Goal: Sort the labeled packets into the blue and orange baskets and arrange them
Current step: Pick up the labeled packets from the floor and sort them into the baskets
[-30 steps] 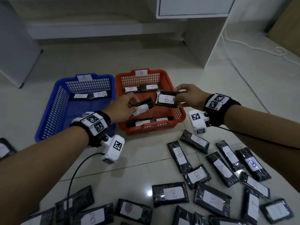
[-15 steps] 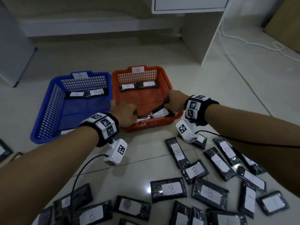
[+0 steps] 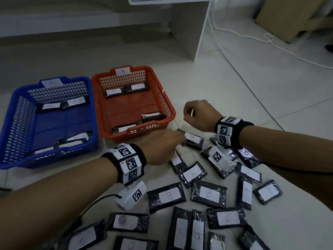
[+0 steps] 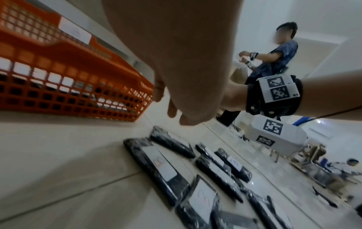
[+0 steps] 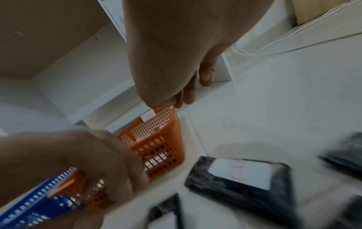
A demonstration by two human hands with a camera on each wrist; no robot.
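Observation:
A blue basket (image 3: 45, 159) marked A and an orange basket (image 3: 168, 107) marked B stand side by side on the floor. Each has black packets along its far and near walls, such as those in the blue one (image 3: 63, 104) and the orange one (image 3: 153, 117). Several loose labelled packets (image 3: 209, 193) lie on the tiles in front. My left hand (image 3: 180, 141) is empty, its relaxed fingers (image 4: 172, 110) hanging just short of one packet (image 3: 193, 140) below the orange basket (image 4: 68, 86). My right hand (image 3: 189, 114) hovers right of that basket, loosely curled (image 5: 195, 89), holding nothing.
A white desk panel (image 3: 187, 29) stands behind the baskets, with a white cable (image 3: 252, 37) and a cardboard box (image 3: 288, 15) to its right. A black cable (image 3: 97, 201) trails from my left wrist camera. Another person (image 4: 278, 58) stands further off.
Both hands lowered their B packets into the orange basket's near end and let go. The left hand then moved right over the loose packets; the right hand drew out to the basket's right.

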